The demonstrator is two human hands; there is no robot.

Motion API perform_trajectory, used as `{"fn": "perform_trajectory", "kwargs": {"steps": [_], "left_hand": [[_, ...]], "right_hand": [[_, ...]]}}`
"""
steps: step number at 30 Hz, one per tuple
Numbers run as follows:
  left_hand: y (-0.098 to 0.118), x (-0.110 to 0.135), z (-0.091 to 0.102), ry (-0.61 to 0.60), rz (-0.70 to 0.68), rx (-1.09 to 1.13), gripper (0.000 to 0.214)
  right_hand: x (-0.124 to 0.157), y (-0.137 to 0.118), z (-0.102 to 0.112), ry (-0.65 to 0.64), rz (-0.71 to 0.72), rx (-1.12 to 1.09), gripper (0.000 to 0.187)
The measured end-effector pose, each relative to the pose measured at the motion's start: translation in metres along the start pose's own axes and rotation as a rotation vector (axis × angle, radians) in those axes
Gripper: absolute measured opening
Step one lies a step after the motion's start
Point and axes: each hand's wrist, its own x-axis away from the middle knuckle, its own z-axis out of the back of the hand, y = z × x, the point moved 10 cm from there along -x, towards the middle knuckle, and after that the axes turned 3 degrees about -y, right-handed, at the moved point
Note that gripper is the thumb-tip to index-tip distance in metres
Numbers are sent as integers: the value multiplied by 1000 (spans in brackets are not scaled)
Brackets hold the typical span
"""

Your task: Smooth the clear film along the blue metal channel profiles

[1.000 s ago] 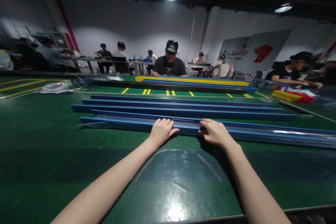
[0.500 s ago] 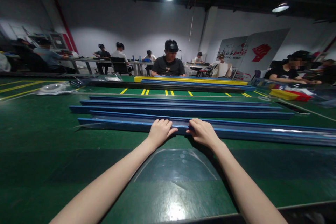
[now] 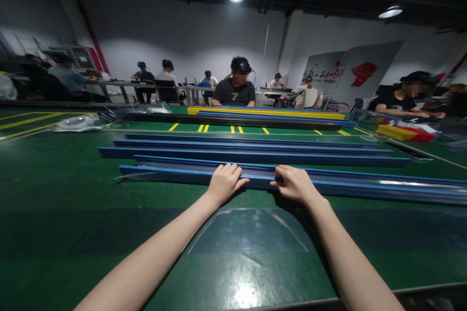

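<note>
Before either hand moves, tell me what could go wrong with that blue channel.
Both the left hand and right hand sit at the near rim of the nearest blue channel, fairly close together, while it runs out of view on the right; that long side might swing or catch something unseen. Pushed away, it could knock the blue channels lying just behind. The thin clear strip at its left end might snag.

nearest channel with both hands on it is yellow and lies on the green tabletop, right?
The colour is wrong: the head view shows the nearest channel blue, with the left hand and right hand on it, lying on the green tabletop.
</note>
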Motion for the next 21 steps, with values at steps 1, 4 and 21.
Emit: {"fn": "perform_trajectory", "kwargs": {"steps": [1, 4, 21], "left_hand": [[0, 0, 0, 1, -2, -2, 34], [2, -1, 2, 7, -5, -13, 33], [-2, -3, -1, -12, 30, 62, 31]], "right_hand": [[1, 2, 0, 2, -12, 0, 15], [3, 3, 1, 7, -10, 0, 16], [2, -15, 7, 150, 115, -71, 25]]}}
